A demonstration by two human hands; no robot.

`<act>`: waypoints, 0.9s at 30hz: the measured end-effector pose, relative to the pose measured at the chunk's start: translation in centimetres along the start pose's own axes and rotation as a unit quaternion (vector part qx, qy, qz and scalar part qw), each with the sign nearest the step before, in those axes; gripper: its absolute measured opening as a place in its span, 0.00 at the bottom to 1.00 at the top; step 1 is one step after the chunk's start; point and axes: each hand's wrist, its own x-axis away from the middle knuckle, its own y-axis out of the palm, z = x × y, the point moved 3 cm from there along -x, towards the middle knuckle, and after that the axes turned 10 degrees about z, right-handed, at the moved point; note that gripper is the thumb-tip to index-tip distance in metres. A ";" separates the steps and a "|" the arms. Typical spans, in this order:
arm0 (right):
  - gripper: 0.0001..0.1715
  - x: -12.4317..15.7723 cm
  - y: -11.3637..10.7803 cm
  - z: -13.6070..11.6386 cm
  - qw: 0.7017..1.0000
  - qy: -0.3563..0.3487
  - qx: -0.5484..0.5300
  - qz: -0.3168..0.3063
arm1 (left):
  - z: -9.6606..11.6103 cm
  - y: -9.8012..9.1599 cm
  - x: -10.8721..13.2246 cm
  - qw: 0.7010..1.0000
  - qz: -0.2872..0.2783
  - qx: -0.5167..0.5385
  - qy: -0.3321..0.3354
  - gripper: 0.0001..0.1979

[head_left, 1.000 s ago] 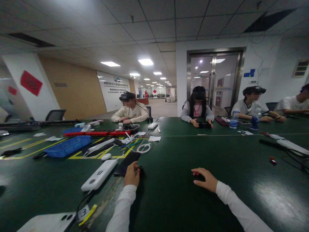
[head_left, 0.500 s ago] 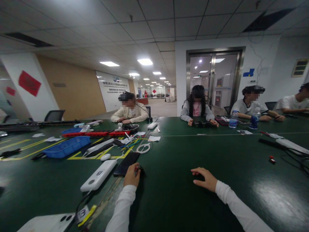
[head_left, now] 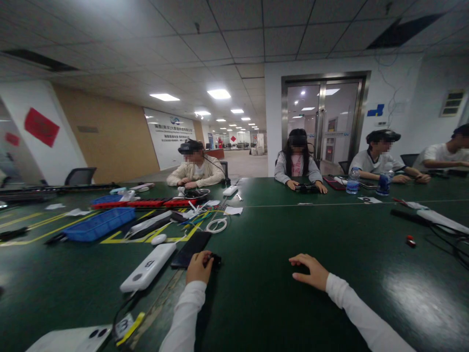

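My left hand (head_left: 200, 268) is closed, its thumb and fingers bent around a small black object (head_left: 217, 261) whose kind I cannot make out. Just to its left lies a dark flat phone-like slab (head_left: 191, 248), partly covered by the hand. A white power bank (head_left: 148, 268) with a cable sits beyond that slab. My right hand (head_left: 310, 272) hovers at or rests on the green table (head_left: 256, 293), fingers stretched out and apart, with nothing in it.
Left are a blue tray (head_left: 98, 225), a white coiled cable (head_left: 217, 225), loose wires and a white phone (head_left: 69, 340). A small red object (head_left: 411, 241) and black cables (head_left: 454, 244) lie right. Several people sit opposite, near water bottles (head_left: 353, 181).
The black object shows more clearly at my left fingertips. My right hand has barely moved. Across the table, a person has lowered the dark device in their hands.
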 end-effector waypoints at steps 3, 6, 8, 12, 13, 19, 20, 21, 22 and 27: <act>0.24 0.0 0.0 0.0 1.000 -0.002 0.004 0.002 | -0.1 0.1 0.0 1.000 -0.001 -0.017 0.000 0.11; 0.24 0.0 0.0 0.0 1.000 0.004 0.005 -0.003 | 0.0 0.0 0.0 1.000 0.006 -0.026 0.012 0.11; 0.23 0.1 0.0 0.1 1.000 0.004 0.006 -0.004 | 0.2 -0.1 0.1 0.999 0.008 -0.033 0.012 0.11; 0.23 0.0 0.0 0.1 1.000 -0.001 0.010 -0.001 | 0.7 0.0 0.3 0.999 -0.006 -0.032 0.013 0.11; 0.23 0.0 0.1 0.1 1.000 -0.002 0.010 0.000 | 0.9 0.1 0.4 0.999 -0.014 -0.028 0.016 0.11; 0.23 0.0 0.0 0.0 1.000 0.003 0.016 -0.003 | 4.0 1.6 1.7 0.997 -0.051 0.003 0.061 0.11; 0.24 0.1 0.0 -0.1 1.000 0.006 0.019 -0.002 | 4.9 2.0 2.1 0.996 -0.058 0.013 0.068 0.11; 0.24 0.1 -0.1 -0.3 1.000 0.008 0.021 0.000 | 5.9 2.5 2.5 0.994 -0.066 0.027 0.077 0.12; 0.25 0.1 -0.2 -0.5 1.000 0.011 0.023 0.003 | 7.0 3.0 3.1 0.992 -0.076 0.045 0.087 0.13; 0.33 0.0 -0.5 -1.4 0.998 0.017 0.052 0.010 | 13.6 6.1 6.8 0.966 -0.143 0.151 0.154 0.15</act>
